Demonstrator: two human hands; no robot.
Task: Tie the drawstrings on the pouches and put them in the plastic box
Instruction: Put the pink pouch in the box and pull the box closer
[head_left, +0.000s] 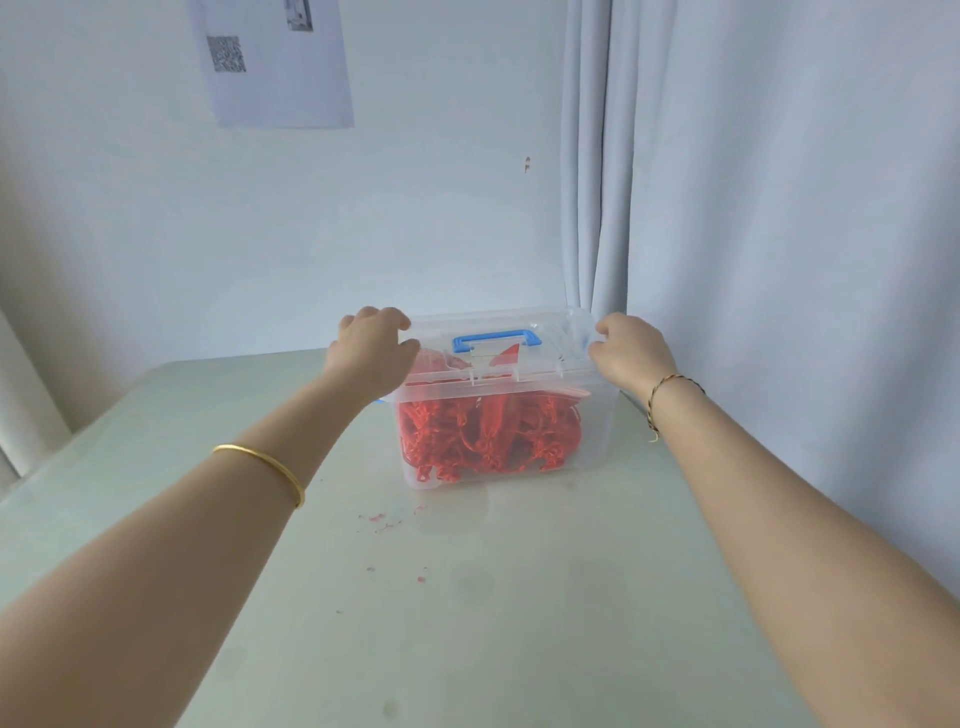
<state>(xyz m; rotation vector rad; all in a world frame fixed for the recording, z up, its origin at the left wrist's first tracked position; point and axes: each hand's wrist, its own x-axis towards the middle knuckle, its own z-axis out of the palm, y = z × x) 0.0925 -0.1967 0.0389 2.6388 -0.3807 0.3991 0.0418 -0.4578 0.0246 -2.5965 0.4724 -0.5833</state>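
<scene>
Pale green tabletop (519, 597) against a white wall (441, 182), grey-white curtain (779, 182) at right, printed paper sheet (280, 67) above.
The clear plastic box (597, 431) of red drawstring pouches (483, 431) sits near the far edge, long axis running left to right, blue handle (496, 338) along it; left hand (371, 351) and right hand (631, 351) grip opposite ends of its transparent lid (550, 358), fingers curled over the rim.

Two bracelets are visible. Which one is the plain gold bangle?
The gold bangle sits on the left forearm; it is a smooth solid band. The other bracelet, on the right wrist, is a thin twisted cord, dark and gold.
</scene>
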